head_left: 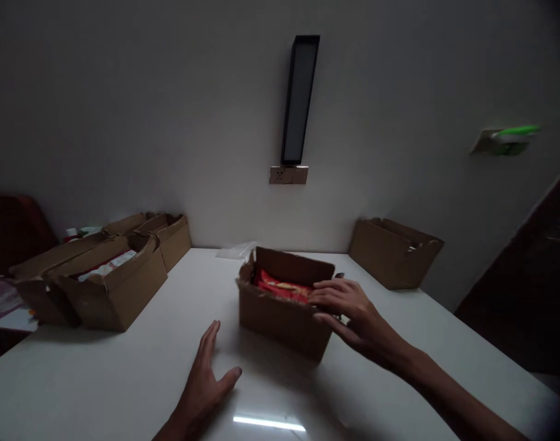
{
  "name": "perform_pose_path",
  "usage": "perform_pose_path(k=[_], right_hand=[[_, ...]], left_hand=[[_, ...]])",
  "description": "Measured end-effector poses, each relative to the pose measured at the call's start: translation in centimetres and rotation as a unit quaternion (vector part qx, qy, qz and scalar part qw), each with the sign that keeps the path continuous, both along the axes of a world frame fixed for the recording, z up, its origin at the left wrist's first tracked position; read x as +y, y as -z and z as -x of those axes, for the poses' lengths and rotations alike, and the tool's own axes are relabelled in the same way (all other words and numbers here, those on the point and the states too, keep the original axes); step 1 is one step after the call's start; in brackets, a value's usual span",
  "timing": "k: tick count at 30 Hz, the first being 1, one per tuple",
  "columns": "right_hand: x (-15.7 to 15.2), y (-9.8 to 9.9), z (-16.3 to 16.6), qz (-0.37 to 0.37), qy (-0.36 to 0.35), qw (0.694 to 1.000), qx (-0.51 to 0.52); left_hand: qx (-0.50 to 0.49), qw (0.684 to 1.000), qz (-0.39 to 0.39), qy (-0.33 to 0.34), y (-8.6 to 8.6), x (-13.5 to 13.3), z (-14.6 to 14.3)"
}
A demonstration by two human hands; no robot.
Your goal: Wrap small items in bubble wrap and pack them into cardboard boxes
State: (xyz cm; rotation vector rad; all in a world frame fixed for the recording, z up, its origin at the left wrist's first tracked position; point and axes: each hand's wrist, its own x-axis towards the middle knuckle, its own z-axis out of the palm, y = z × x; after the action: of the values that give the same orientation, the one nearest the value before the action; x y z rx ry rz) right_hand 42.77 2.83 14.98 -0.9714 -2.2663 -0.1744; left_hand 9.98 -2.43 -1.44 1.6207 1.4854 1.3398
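An open cardboard box (280,321) stands at an angle in the middle of the white table, with red printed packets (282,286) inside. My right hand (347,306) is at the box's right end, its fingers reaching over the rim and its thumb outside, gripping the cardboard. Behind that hand a small dark object shows in part; its kind is hidden. My left hand (209,373) is off the box's near left side, fingers stretched and thumb spread, touching nothing.
Several cardboard boxes (140,285) stand together on the left, one holding white and red items. Another box (393,254) is at the back right by the wall. A clear plastic bag (236,251) lies at the table's (183,306) back edge. A socket plate (288,176) is on the wall.
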Motion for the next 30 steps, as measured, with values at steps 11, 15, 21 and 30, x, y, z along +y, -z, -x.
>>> perform_pose_path(k=[11,15,21,30], right_hand=[[-0.6,10.0,3.9,0.363,-0.01,0.872,0.328],[2.3,10.8,7.1,0.336,-0.068,0.891,0.298],[12.3,12.9,7.3,0.19,0.048,0.976,0.094],[27.1,15.0,8.3,0.128,0.188,0.974,-0.005]], left_hand=[[-0.218,0.971,0.011,-0.096,-1.4,-0.8,0.5],[-0.184,0.971,0.01,-0.155,-1.8,1.8,2.3],[-0.144,0.966,0.031,-0.211,-1.6,4.7,3.5],[-0.074,0.971,0.05,-0.221,2.0,5.4,3.7]])
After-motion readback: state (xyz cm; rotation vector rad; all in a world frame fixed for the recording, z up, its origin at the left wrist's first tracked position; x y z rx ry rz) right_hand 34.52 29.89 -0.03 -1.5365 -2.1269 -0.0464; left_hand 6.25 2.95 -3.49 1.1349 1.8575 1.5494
